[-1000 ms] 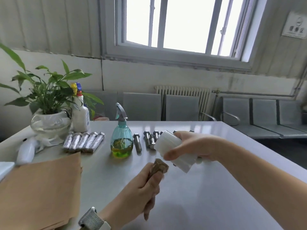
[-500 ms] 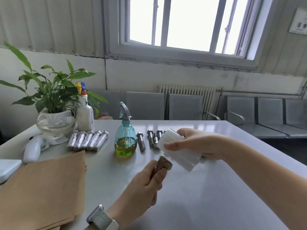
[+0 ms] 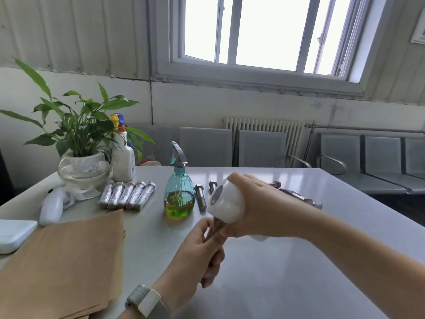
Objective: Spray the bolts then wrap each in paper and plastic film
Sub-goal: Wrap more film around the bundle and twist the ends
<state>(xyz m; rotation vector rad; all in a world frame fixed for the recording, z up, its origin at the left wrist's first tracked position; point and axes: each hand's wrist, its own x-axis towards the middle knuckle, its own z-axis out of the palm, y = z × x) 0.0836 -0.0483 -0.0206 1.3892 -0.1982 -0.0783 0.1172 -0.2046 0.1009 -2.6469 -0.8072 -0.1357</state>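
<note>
Fingers (image 3: 207, 229) gripping bolt (image 3: 216, 224), film roll (image 3: 226, 204) lowered

Five wrapped bolts (image 3: 127, 195); two spray bottles (image 3: 179, 194); one film roll (image 3: 226, 204).

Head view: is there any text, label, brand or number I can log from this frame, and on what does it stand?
No text can be read.
White spray bottle beside the plant: a label with print, too small and blurred to read.
Wall sign at the upper right edge: cut off by the frame, marks illegible.
Teal spray bottle, film roll and brown paper sheets: no print visible.
</note>
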